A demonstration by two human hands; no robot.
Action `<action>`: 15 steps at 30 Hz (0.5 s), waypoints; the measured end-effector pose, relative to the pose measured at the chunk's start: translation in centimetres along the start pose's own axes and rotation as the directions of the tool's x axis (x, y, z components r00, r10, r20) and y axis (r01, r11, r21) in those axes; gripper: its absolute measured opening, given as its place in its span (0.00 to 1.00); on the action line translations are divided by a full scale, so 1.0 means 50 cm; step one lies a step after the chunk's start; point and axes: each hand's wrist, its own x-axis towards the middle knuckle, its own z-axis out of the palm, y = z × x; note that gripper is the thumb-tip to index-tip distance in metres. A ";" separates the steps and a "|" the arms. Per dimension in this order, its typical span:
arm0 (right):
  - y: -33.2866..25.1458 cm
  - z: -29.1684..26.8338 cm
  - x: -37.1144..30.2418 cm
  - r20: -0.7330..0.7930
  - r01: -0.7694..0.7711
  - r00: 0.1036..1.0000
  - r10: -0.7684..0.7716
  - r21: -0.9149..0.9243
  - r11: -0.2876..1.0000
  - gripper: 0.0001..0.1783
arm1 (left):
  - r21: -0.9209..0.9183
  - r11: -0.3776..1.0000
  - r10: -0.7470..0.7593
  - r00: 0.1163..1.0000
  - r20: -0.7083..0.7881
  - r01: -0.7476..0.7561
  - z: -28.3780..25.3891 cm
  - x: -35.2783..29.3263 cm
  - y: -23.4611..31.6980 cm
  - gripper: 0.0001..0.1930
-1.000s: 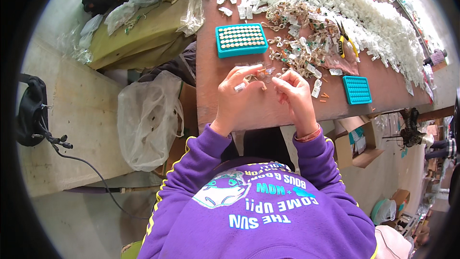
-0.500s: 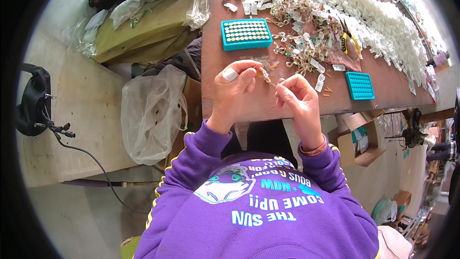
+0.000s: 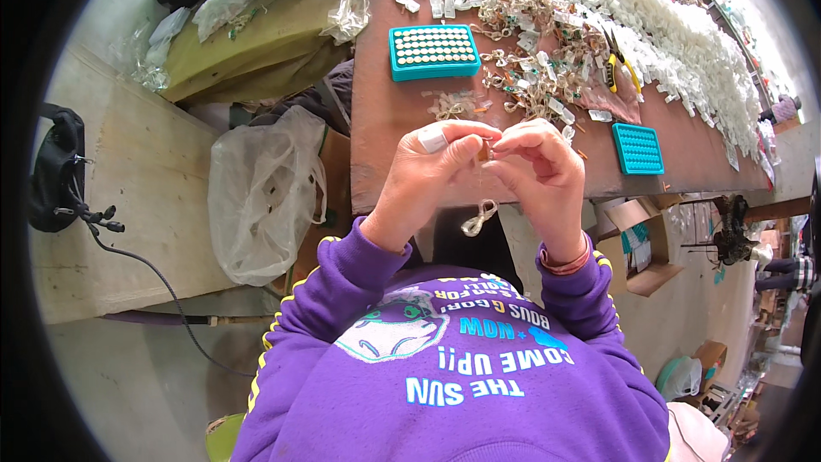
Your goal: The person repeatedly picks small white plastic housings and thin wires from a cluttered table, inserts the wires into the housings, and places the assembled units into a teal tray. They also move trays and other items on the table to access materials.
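Observation:
Over the front edge of the table (image 3: 376, 162), my left hand (image 3: 428, 162) and my right hand (image 3: 543, 162) meet with their fingertips close together. White tape wraps one finger of the left hand. Thumb and finger of the left hand pinch a tiny orange-brown piece (image 3: 486, 151), mostly hidden by the fingers. My right hand is closed in a pinch right beside it; what lies in its fingertips is hidden. A small coil of thin pale wire (image 3: 480, 218) dangles below the hands, in front of the table edge.
A teal tray of round pale pieces (image 3: 434, 50) stands beyond the hands. To its right lie tangled wire coils (image 3: 539, 77), yellow-handled pliers (image 3: 617, 68) and a second teal tray (image 3: 638, 149). A large heap of white plastic pieces (image 3: 633, 21) covers the far table. A plastic bag (image 3: 261, 205) hangs left.
My hands have come together, the right one moving left to the left one's fingertips. The wire coil now hangs below them. The view has shifted slightly.

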 end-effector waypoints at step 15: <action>-0.013 -0.001 -0.012 0.176 -0.484 0.874 0.452 0.383 0.787 0.09 | -0.008 0.995 0.099 0.992 -0.080 -0.100 -0.002 0.006 -0.005 0.13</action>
